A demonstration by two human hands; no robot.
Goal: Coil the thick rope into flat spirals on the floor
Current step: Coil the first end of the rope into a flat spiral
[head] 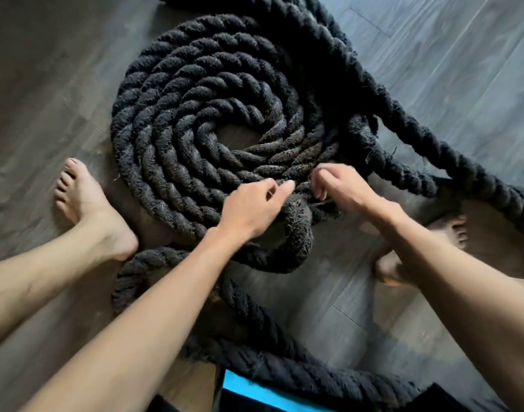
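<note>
Fuzzy matt fibre rope (frayed) on smooth wood-look floor.

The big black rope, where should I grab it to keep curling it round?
Probably the loose bend at the spiral's near edge, right by the left hand and right hand. Come from above and wrap your fingers round it. That bend curls free on the floor, while the spiral's turns lie packed tight, leaving fingers no gap.
</note>
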